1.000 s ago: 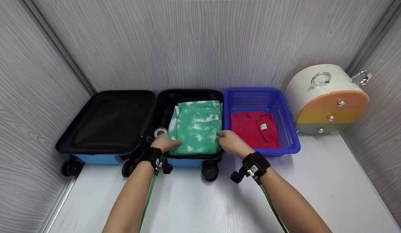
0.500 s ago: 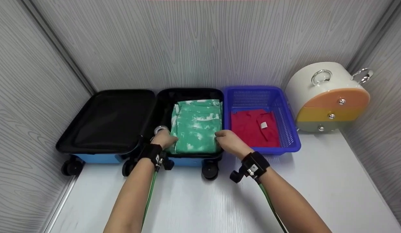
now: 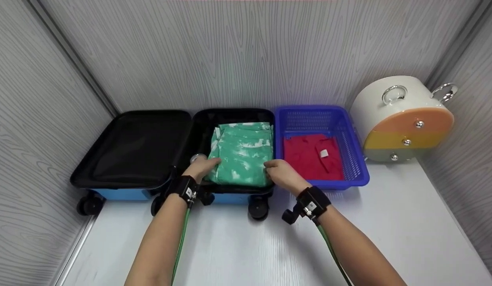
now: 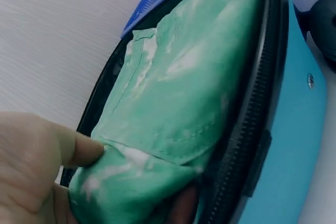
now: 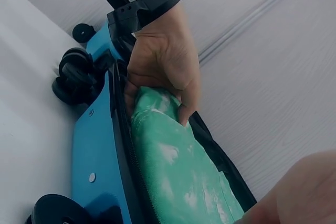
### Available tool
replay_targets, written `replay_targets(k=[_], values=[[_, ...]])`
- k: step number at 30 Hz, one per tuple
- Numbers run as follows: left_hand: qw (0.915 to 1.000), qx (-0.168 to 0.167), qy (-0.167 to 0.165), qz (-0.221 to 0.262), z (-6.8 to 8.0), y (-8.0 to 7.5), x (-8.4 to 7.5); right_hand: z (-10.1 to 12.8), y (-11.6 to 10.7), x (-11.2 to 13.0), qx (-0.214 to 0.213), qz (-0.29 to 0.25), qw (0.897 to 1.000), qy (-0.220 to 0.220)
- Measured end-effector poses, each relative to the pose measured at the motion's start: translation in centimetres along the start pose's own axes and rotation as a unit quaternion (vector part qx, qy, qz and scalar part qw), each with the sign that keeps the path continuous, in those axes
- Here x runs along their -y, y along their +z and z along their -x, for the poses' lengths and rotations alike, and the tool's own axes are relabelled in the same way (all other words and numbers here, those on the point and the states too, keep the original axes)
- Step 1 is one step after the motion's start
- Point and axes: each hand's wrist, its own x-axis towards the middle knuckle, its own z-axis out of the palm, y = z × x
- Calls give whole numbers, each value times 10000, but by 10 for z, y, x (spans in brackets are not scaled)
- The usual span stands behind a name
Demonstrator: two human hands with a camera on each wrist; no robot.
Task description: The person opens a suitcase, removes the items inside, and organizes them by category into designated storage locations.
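The green garment [image 3: 242,155], folded and blotched with white, lies in the right-hand half of the open suitcase [image 3: 130,147] at the centre of the head view, filling most of that compartment. Our left hand [image 3: 201,168] sits at the garment's lower left corner; in the left wrist view the thumb [image 4: 79,148] presses into the fold there while a fingertip shows beneath the cloth, so we read this hand as pinching the corner. Our right hand [image 3: 281,173] rests at the lower right corner; its fingers [image 5: 184,95] do not show clearly from its own wrist camera, and from the head view they curl over the edge of the cloth, so we judge it to be gripping that corner, though less surely. The other half of the suitcase, at the left of the frame, holds nothing we can see.

To the right of the suitcase, touching it or just beside it, stands a blue basket [image 3: 357,167] with a red garment [image 3: 309,157] lying in it. A round drawer box [image 3: 401,123] sits at the far right.

We judge the step in hand to be settling the folded garment into the case with 2 hands. The next move would call for both corners to be tucked down inside the zip rim before letting go.
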Motion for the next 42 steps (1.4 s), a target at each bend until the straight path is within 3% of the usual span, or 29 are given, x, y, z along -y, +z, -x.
replay_targets(k=[6,10,14,17,21,25,29,31,33,37,42], values=[[9996,-8,222,-174,2,7,5,0,1,-1,26,38,9999,-147],[9984,19,393,414,1,7,6,0,1,-3,6,-75,9998,-205],[9913,123,545,1192,2,2,7,0,0,-3,-124,-390,9989,-229],[9797,310,621,1879,3,-3,6,2,-3,-3,-334,-475,9981,-185],[9560,491,504,2847,5,-12,7,5,-9,-3,-380,-556,9975,217],[9387,585,314,3383,6,-20,6,4,-13,-1,158,-1584,9849,678],[9390,671,252,3364,7,-20,7,-8,-6,2,450,-3142,9447,822],[9422,688,252,3270,6,-19,9,-15,0,3,257,-3637,9275,820],[9460,760,273,3141,4,-18,11,-21,6,5,-45,-3849,9198,764],[9585,911,330,2680,1,-18,14,-26,13,8,-562,-3783,9214,698],[9736,1057,466,1970,3,-16,15,-28,16,4,-1074,-3101,9427,604]])
